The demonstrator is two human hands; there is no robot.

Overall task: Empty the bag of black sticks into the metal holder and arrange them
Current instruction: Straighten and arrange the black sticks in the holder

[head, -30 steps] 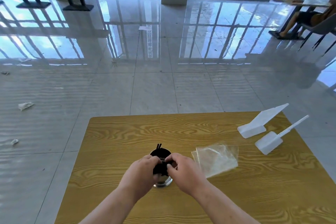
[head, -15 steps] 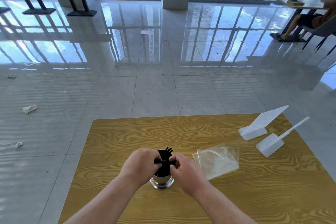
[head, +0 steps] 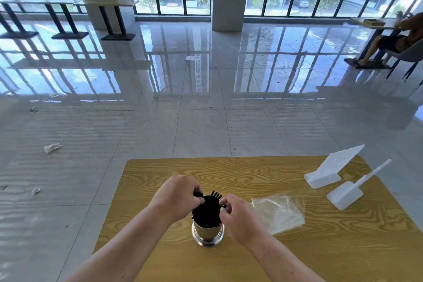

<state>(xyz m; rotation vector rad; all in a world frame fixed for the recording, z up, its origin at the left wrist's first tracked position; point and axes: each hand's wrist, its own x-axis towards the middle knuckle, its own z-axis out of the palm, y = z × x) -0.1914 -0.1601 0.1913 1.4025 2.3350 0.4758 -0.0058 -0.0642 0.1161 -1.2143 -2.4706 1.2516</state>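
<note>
A shiny metal holder (head: 207, 233) stands upright on the wooden table (head: 251, 171). A dense bundle of black sticks (head: 207, 210) fills it and sticks out of its top. My left hand (head: 177, 197) pinches the sticks on the bundle's left side. My right hand (head: 240, 217) pinches sticks on the right side. The clear plastic bag (head: 279, 213) lies flat and empty on the table, just right of my right hand.
Two white plastic stands (head: 329, 171) (head: 348, 194) sit at the table's far right. Beyond the table's far edge is glossy tiled floor with paper scraps (head: 52, 147). A person sits at another table (head: 393, 39) far right.
The view has tilted up, so table and holder sit lower in frame. Both hands stay on the sticks; the bundle's top now shows more between my fingers.
</note>
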